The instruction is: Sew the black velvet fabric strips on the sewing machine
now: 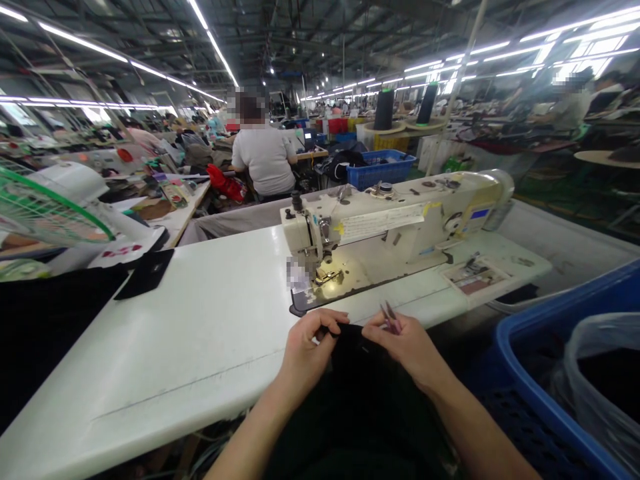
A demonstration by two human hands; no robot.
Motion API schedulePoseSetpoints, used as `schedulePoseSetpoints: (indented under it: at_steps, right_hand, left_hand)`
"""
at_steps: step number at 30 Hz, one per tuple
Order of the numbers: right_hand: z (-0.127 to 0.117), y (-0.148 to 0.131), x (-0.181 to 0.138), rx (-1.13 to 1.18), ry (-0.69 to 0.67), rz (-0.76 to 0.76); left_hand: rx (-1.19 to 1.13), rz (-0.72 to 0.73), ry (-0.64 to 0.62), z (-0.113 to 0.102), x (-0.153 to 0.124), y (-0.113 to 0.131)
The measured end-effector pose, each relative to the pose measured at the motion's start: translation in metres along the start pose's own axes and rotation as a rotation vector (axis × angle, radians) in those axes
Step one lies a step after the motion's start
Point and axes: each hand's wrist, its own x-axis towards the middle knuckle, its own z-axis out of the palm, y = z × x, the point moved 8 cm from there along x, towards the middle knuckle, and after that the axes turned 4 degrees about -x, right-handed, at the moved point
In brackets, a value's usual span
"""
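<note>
From where I stood, the black cloth [370, 407] was at the lower centre of the frame, short of the table's near edge. It was so dark that its folds almost vanished; it looked matt and soft, drawn up to a narrow top edge between the hands and widening downward into a broad, shadowy mass. A small pale fleck showed near that edge, toward the right, too tiny for me to say what it was. The left hand [311, 343] had thumb and forefinger pressed together on the cloth's upper left corner, where a bit of fabric bunched between them. The right hand [404, 340] pinched the opposite end of the edge and also kept a pair of snips [390, 319] tucked in its fingers, slim pointed blades upward and slightly parted, the handle a dull purplish pink. Just beyond the hands, at the centre of the frame, a cream sewing machine [420, 230] stood on the pale table [215, 320], its lamp lighting the needle area yellow. A flat black piece [145, 275] lay at the tabletop's left, and a blue basket [520, 333] stood at the lower right.
</note>
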Motion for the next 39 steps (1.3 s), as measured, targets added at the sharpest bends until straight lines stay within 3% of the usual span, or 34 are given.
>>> schedulePoseSetpoints:
  at_steps: [3,6,8,11,13,15,17,19,22,25,27,30,33,36,39]
  right_hand:
    - [-0.032,0.009,-0.006,0.136,0.179,0.036]
    - [-0.073,0.018,-0.016,0.035,0.247,0.029]
    - [-0.104,0.029,-0.024,-0.258,0.271,0.037]
    - [-0.143,0.045,-0.034,-0.927,0.364,0.075]
    - [-0.151,0.051,-0.038,-1.162,0.411,0.096]
    - [-0.142,0.041,-0.04,-1.148,0.47,0.01]
    - [-0.118,0.017,-0.042,-0.968,0.504,-0.17]
    - [-0.085,-0.006,-0.04,-0.748,0.401,-0.304]
    - [-0.04,-0.024,-0.035,-0.509,0.207,-0.292]
    - [-0.014,-0.024,-0.029,-0.35,0.1,-0.237]
    - [-0.013,-0.014,-0.025,-0.248,0.099,-0.164]
    - [-0.036,0.005,-0.022,-0.092,0.248,-0.038]
    - [-0.061,0.003,-0.026,-0.173,0.398,-0.045]
    - [-0.055,-0.011,-0.027,-0.305,0.315,-0.136]
    - [-0.031,-0.011,-0.026,-0.24,0.147,-0.133]
  left_hand:
    - [-0.026,0.041,-0.011,-0.001,0.0,0.0]
    - [-0.027,0.114,0.0,-0.007,0.001,0.004]
    - [-0.019,0.157,-0.004,-0.009,0.001,0.008]
    - [-0.019,0.207,-0.014,-0.008,0.001,0.013]
    - [-0.026,0.224,-0.014,-0.006,0.0,0.015]
    - [-0.034,0.227,-0.014,-0.004,-0.001,0.014]
    - [-0.035,0.222,-0.018,-0.002,-0.001,0.013]
    - [-0.027,0.218,-0.022,0.0,-0.001,0.012]
    - [-0.021,0.212,-0.02,0.001,0.0,0.012]
    - [-0.013,0.208,-0.018,0.001,0.0,0.012]
    - [-0.014,0.208,-0.018,-0.001,-0.001,0.012]
    - [-0.035,0.189,0.01,-0.007,0.0,0.009]
    - [-0.061,0.159,0.041,-0.011,0.002,0.005]
    - [-0.072,0.152,0.034,-0.007,0.003,0.005]
    - [-0.07,0.164,0.02,-0.002,0.004,0.007]
